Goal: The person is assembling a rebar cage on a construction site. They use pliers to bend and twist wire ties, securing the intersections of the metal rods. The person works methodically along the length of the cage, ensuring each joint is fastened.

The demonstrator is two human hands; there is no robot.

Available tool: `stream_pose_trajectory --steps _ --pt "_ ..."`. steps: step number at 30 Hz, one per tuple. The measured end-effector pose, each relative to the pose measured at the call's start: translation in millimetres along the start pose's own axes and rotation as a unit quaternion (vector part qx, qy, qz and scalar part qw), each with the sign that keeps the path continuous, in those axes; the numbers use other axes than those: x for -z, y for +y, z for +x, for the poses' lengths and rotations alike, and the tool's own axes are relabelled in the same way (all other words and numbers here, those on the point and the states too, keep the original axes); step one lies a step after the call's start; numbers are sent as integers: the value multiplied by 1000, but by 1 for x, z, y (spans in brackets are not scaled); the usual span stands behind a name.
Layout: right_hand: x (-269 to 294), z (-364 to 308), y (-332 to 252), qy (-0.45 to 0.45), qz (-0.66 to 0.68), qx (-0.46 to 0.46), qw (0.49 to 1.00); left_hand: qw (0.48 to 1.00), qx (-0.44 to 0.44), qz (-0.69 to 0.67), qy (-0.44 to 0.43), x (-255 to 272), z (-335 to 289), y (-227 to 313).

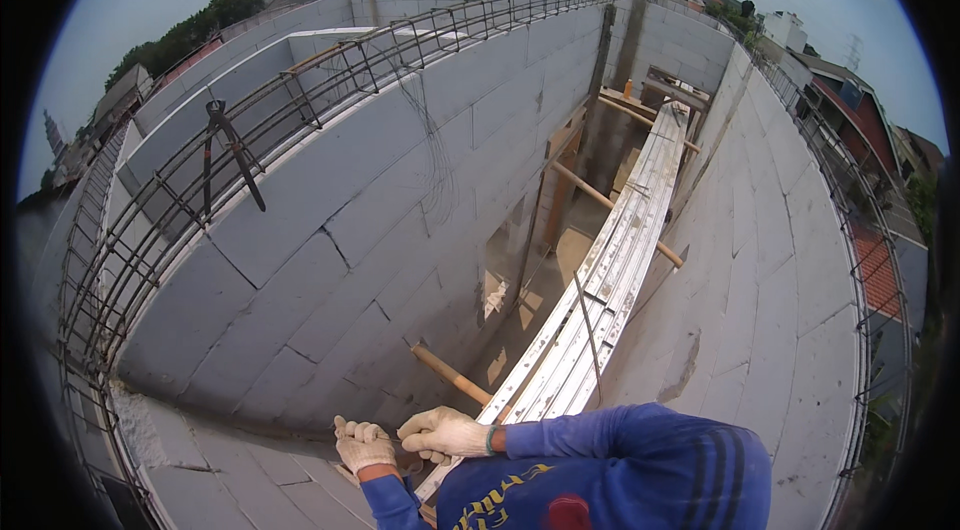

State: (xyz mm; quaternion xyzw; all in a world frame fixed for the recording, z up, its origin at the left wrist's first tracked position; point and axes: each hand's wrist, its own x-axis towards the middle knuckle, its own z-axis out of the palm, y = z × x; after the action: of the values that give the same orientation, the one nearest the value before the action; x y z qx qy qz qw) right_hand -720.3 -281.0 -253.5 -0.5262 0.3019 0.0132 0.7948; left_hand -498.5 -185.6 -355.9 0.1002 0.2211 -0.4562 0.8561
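Note:
Both of my hands wear whitish knitted gloves and are close together low in front of my body. My left hand [365, 445] is closed, its fingers curled in; whatever they hold is too small to make out. Just to its right, my right hand [447, 433] is closed too, fingers bent toward the left one, with any held thing hidden. A pair of pincers [222, 152] hangs with spread handles on the rebar cage [300, 98] along the left wall top. Thin loose wires [432, 135] droop over the face of that wall.
Tall grey block walls [330, 260] enclose a deep narrow shaft. Long white metal planks [610, 275] span it, resting on wooden poles [590, 185]. A thin rod [588, 330] lies across the planks. Another rebar cage [850, 200] runs along the right wall top. An orange bottle [628, 88] stands far off.

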Motion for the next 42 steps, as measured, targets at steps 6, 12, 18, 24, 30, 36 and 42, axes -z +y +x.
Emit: stream_pose_trajectory --steps 6,12,18,24,30,36,42 --pt "-12 3 -8 10 -124 -4 992 967 -185 164 67 -33 -23 -37" --pt "-22 4 -12 66 -228 5 971 936 -255 232 65 -56 -49 -56" --pt "-23 11 -9 54 -170 -53 983 933 -256 245 69 -66 -62 -51" --pt "-28 14 12 80 -343 63 934 944 -198 265 14 -24 -49 -20" --pt "-49 15 9 65 -332 37 940 943 -239 232 8 -21 -56 -29" --pt "-48 23 17 158 -425 81 887 934 -231 271 12 -20 -66 -27" --pt "-11 3 -10 204 -554 149 794 638 -185 748 -12 -19 -100 4"
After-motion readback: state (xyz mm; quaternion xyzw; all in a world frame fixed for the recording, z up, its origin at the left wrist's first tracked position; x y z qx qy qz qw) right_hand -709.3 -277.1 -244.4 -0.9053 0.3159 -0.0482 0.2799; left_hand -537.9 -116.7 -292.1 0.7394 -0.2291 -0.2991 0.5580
